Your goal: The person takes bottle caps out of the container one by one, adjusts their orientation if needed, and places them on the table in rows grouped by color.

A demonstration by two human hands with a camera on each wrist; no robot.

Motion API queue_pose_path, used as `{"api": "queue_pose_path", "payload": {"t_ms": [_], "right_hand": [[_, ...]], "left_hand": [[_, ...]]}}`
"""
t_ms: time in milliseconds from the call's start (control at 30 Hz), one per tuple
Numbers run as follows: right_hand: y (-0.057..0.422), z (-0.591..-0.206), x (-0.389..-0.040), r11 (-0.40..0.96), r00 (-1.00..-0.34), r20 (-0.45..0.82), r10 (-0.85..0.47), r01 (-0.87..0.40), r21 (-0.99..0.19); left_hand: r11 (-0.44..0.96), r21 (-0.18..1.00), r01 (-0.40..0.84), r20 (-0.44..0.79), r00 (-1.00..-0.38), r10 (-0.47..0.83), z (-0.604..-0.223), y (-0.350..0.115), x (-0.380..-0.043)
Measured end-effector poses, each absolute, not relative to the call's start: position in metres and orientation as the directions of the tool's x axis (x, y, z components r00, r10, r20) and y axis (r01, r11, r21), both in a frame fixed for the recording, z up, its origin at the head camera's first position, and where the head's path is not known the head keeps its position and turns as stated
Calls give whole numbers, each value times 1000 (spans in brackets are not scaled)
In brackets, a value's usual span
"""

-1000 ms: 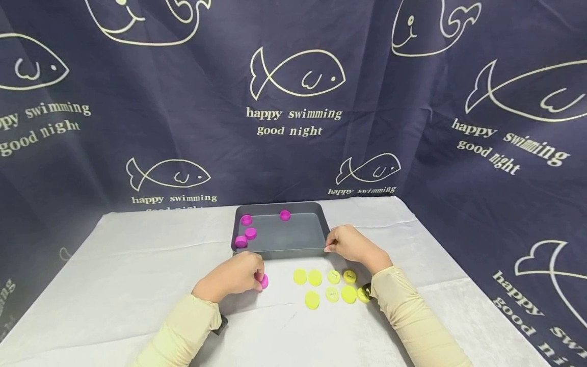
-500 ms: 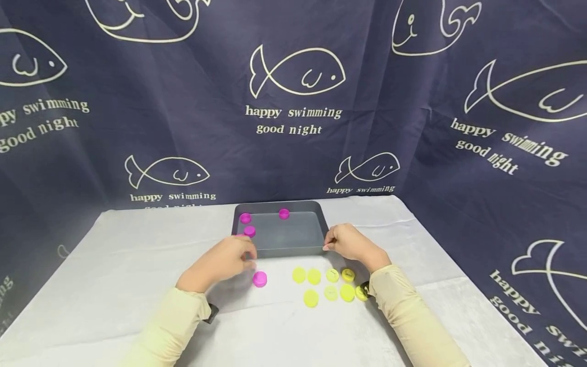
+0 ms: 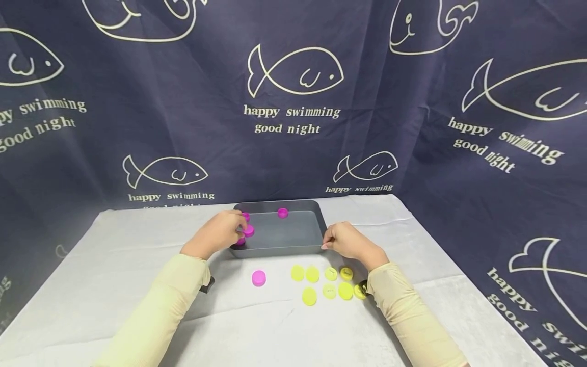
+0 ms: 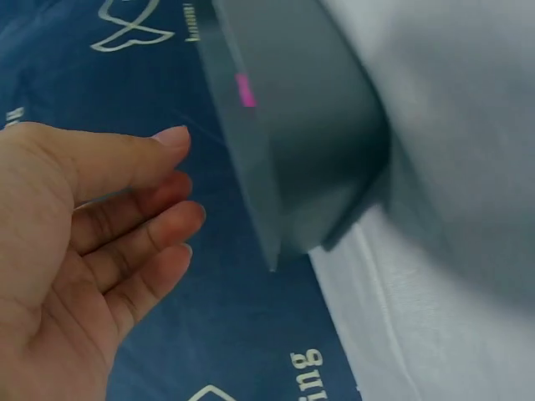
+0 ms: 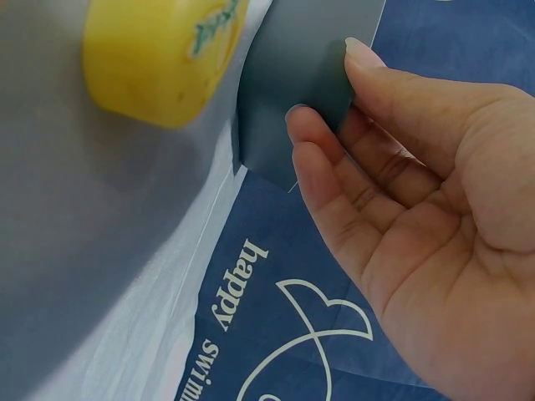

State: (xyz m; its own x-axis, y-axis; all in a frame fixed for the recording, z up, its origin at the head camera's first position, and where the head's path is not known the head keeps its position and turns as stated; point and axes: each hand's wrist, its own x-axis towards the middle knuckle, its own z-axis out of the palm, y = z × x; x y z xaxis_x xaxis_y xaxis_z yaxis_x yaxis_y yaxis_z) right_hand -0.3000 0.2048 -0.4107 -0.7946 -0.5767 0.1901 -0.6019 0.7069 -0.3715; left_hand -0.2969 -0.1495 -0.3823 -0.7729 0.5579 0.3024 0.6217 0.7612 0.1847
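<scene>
My left hand (image 3: 219, 233) is over the left end of a dark grey tray (image 3: 286, 248), fingers loosely bent, holding nothing in the left wrist view. Right at its fingertips in the head view is a magenta bottle cap (image 3: 248, 231), with other magenta caps partly hidden by the hand. Another magenta cap (image 3: 282, 213) lies at the tray's back wall. My right hand (image 3: 350, 241) grips the tray's front right corner, thumb and fingers at its wall (image 5: 288, 100). On the table in front of the tray sits one magenta cap (image 3: 259, 278).
Several yellow caps (image 3: 346, 291) lie in two rough rows on the white cloth (image 3: 257, 331), in front of the tray; one is partly covered by the right wrist's black strap. A dark blue curtain (image 3: 293, 168) with fish drawings hangs behind the table.
My left hand has let go of the magenta cap on the table and moved forward and left, over the tray's left end. The right hand keeps its place at the tray corner.
</scene>
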Motion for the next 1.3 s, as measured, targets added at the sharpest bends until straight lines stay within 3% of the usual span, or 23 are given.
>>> {"api": "queue_pose_path", "payload": {"t_ms": [267, 600, 1300], "right_hand": [[204, -410, -298, 698, -794, 193, -576, -601, -390], [205, -411, -298, 688, -784, 200, -588, -614, -386], [204, -410, -298, 704, -802, 185, -568, -589, -397]], "left_hand": [[807, 120, 579, 174, -812, 557, -397, -145, -316], [813, 86, 576, 136, -815, 563, -407, -143, -322], [794, 19, 608, 235, -774, 588, -407, -142, -317]]}}
